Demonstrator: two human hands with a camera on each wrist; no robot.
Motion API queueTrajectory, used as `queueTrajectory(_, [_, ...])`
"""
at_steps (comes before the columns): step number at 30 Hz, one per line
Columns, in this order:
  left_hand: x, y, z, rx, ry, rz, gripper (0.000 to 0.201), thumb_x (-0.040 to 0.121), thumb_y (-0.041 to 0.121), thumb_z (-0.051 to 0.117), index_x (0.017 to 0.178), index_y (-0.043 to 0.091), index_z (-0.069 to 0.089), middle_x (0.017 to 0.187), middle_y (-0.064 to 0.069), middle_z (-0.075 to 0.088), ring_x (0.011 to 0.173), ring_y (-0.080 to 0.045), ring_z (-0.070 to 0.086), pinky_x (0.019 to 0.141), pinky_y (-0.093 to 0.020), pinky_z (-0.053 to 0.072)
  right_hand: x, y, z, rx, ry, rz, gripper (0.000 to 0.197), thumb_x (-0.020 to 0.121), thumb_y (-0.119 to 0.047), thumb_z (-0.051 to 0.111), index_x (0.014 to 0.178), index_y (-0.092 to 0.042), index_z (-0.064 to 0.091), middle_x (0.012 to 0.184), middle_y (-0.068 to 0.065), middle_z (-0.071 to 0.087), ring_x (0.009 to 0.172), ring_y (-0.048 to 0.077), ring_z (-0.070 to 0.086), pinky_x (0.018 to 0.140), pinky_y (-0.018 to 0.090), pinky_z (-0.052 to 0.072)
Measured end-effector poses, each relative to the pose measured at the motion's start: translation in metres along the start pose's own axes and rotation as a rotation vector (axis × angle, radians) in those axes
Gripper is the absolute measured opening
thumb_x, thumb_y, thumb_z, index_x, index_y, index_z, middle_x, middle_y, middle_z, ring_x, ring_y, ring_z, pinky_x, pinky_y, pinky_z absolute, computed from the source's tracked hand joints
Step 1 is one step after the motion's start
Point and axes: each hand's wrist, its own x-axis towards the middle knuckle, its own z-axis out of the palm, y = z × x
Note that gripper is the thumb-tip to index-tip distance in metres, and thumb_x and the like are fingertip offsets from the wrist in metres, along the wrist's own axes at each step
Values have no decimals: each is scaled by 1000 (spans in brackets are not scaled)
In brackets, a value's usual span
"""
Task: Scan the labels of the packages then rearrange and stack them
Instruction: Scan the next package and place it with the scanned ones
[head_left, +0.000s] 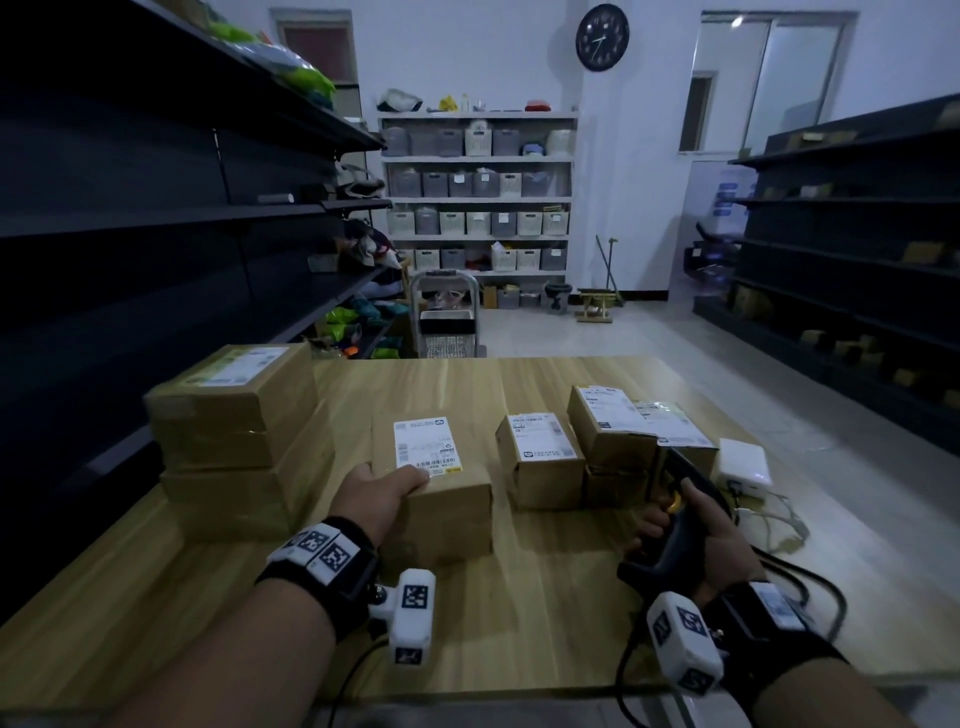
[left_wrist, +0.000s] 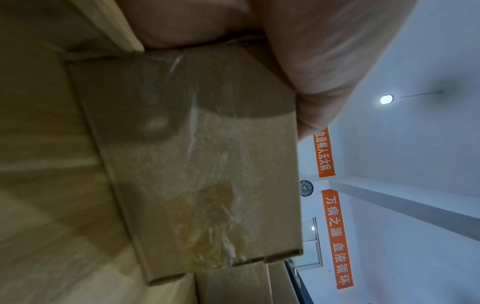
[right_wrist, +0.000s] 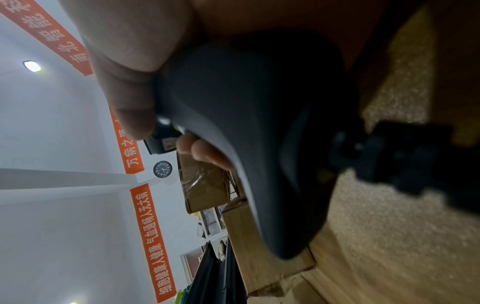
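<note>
The left hand (head_left: 382, 491) has its grip curled over the near left top edge of the labelled cardboard package (head_left: 441, 488), which sits on the wooden surface (head_left: 545, 597) just right of the two-box stack (head_left: 234, 436). The right hand (head_left: 696, 535) is wrapped tight around the handle of the black barcode scanner (head_left: 680, 499), whose head points toward the packages rather than down at the label. To do this step well, I judge the left hand should hold the package flat and steady with the white shipping label (head_left: 427, 445) facing up and fingers clear of the barcode at the label's near end, while the scanner is swung over that barcode and squared to it. Right of the held package stand a smaller labelled box (head_left: 540, 460) and, beyond it, a cluster of further labelled boxes (head_left: 623, 431), with a white adapter block (head_left: 743, 462) and cables at the far right. Behind the surface, dark shelving runs along both sides, a white rack of storage bins (head_left: 478, 192) lines the back wall, and a wall clock (head_left: 602, 36) hangs above it.
</note>
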Motion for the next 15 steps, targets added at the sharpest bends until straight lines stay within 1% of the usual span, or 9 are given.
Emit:
queueTrajectory(2, [0,-2,-1,0,-14,16,72,57,45,92,119,16,73,106,-12,84,91,-38,82,79,-59,70,-1,1,2,-18,3,-9,62,44,-40,102,76,-18,54,70,-1,40,62,17,42,69,36,36])
queueTrajectory(5, [-3,-5,-3,14,-24,56,71,59,47,90,122,19,71,107,-7,84,94,-34,82,89,-59,68,-2,3,4,-10,63,-14,40,73,-45,82,75,-18,52,70,-2,37,61,16,39,68,35,35])
queueTrajectory(6, [-6,-6,-3,21,-28,69,72,61,47,90,125,20,69,110,-6,83,96,-32,81,91,-58,67,-4,4,6,-7,87,-16,36,80,-46,74,75,-18,52,70,-2,36,61,16,38,68,35,35])
queueTrajectory(8, [-13,-6,-3,33,-30,101,72,71,42,92,133,19,64,116,-4,82,101,-29,79,98,-56,64,-8,7,10,6,124,-29,34,84,-45,69,74,-18,51,70,-2,37,62,18,37,70,36,36])
queueTrajectory(10, [-18,-7,-4,54,-28,142,67,84,32,92,140,20,58,122,-1,78,105,-23,75,104,-50,60,-14,10,16,-28,143,-36,36,80,-44,73,73,-17,50,67,0,39,60,19,39,70,37,39])
queueTrajectory(11, [-21,-7,-5,61,-29,159,68,87,30,91,143,22,55,122,0,76,105,-21,73,104,-47,59,-17,11,17,-57,144,-35,39,74,-44,79,72,-17,51,65,1,41,59,21,41,70,37,40])
queueTrajectory(13, [-26,-8,-6,59,-35,181,75,89,29,90,152,21,50,123,1,74,106,-18,71,101,-43,58,-22,10,23,-134,120,-14,53,49,-43,98,69,-16,58,65,3,46,59,23,45,69,38,44])
queueTrajectory(14, [-27,-9,-6,59,-41,186,79,89,29,90,155,21,47,124,2,73,106,-18,71,99,-41,57,-24,10,26,-166,117,-5,60,37,-42,104,68,-16,61,66,4,49,61,24,48,70,39,46])
queueTrajectory(15, [-28,-10,-7,56,-51,191,82,90,29,89,158,21,45,126,2,73,107,-18,71,98,-41,57,-25,12,29,-186,116,4,63,31,-41,106,70,-16,63,68,5,52,63,25,51,70,39,49])
